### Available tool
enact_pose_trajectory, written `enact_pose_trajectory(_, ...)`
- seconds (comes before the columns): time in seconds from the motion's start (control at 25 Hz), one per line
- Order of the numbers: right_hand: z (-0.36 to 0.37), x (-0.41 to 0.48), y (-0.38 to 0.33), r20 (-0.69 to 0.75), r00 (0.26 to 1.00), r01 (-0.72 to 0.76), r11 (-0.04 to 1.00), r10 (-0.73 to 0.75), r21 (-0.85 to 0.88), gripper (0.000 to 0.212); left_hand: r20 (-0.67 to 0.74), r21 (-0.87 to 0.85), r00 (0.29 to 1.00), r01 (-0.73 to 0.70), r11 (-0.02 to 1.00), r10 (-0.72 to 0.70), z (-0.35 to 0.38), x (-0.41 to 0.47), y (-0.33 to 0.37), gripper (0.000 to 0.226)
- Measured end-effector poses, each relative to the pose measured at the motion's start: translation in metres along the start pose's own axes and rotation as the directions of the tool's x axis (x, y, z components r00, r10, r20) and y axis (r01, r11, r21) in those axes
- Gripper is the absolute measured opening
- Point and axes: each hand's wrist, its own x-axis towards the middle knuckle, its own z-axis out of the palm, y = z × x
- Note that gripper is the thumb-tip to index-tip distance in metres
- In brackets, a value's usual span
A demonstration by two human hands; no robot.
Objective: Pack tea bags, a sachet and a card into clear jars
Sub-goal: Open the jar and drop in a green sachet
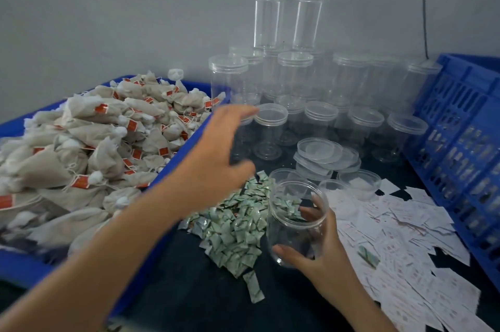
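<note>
My right hand point(319, 247) grips an open clear jar point(293, 234) tilted toward me, just right of a pile of green sachets point(235, 226). The jar looks empty inside. My left hand point(216, 150) hovers with relaxed, spread fingers above the gap between the sachet pile and a blue tray point(186, 147) heaped with grey tea bags point(89, 142) that carry red tags. It holds nothing. White cards point(400, 247) lie scattered at the right of the jar.
Many lidded clear jars point(311, 80) stand stacked at the back by the wall. Loose lids point(324, 153) and open jars point(270, 128) sit in the middle. A blue slotted crate point(460, 142) walls off the right side. The table top is dark.
</note>
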Motion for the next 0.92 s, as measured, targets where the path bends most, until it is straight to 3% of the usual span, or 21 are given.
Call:
enact_pose_trajectory(0.08, 0.008, 0.001, 0.005, -0.054, 0.997, 0.049, 0.999, -0.051, -0.022, 0.107, -0.162, 0.176, 0.987, 0.046, 0.983, -0.017, -0.034, 0.024, -0.021, 0.040)
enact_pose_trajectory(0.2, 0.009, 0.000, 0.011, -0.067, 0.995, 0.076, 0.997, -0.076, -0.004, 0.103, -0.224, 0.263, 0.934, 0.334, 0.905, -0.280, -0.058, 0.037, -0.077, 0.021)
enact_pose_trajectory(0.28, 0.010, 0.000, 0.010, -0.072, 0.993, 0.089, 0.996, -0.089, -0.005, 0.099, -0.081, 0.533, 0.865, 0.457, 0.712, -0.494, -0.056, 0.029, -0.119, 0.015)
enact_pose_trajectory(0.32, 0.010, 0.000, 0.010, -0.078, 0.992, 0.096, 0.995, -0.097, -0.012, 0.098, 0.010, 0.670, 0.792, 0.448, 0.592, -0.611, -0.051, 0.024, -0.133, 0.017)
enact_pose_trajectory(0.36, 0.011, 0.000, 0.011, -0.084, 0.991, 0.101, 0.995, -0.102, -0.021, 0.099, 0.069, 0.752, 0.725, 0.414, 0.513, -0.686, -0.048, 0.021, -0.144, 0.020)
enact_pose_trajectory(0.4, 0.011, 0.000, 0.011, -0.087, 0.991, 0.100, 0.995, -0.102, -0.025, 0.099, 0.112, 0.767, 0.690, 0.397, 0.504, -0.715, -0.046, 0.020, -0.148, 0.022)
enact_pose_trajectory(0.56, 0.013, -0.002, 0.011, -0.097, 0.992, 0.080, 0.996, -0.083, -0.036, 0.103, 0.137, 0.673, 0.713, 0.443, 0.593, -0.688, -0.043, 0.022, -0.148, 0.022)
enact_pose_trajectory(0.68, 0.012, -0.004, 0.011, -0.096, 0.992, 0.082, 0.996, -0.086, -0.045, 0.102, -0.066, 0.610, 0.836, 0.466, 0.641, -0.545, -0.043, 0.021, -0.145, 0.025)
enact_pose_trajectory(0.76, 0.011, -0.004, 0.013, -0.082, 0.992, 0.095, 0.994, -0.099, -0.045, 0.101, -0.276, 0.417, 0.877, 0.478, 0.773, -0.394, -0.046, 0.020, -0.135, 0.024)
enact_pose_trajectory(0.84, 0.010, -0.004, 0.015, -0.073, 0.991, 0.107, 0.993, -0.110, -0.045, 0.101, -0.429, 0.176, 0.839, 0.441, 0.880, -0.335, -0.055, 0.020, -0.121, 0.021)
enact_pose_trajectory(0.92, 0.010, -0.003, 0.016, -0.069, 0.991, 0.112, 0.993, -0.114, -0.035, 0.104, -0.495, -0.077, 0.802, 0.342, 0.936, -0.334, -0.066, 0.022, -0.099, 0.022)
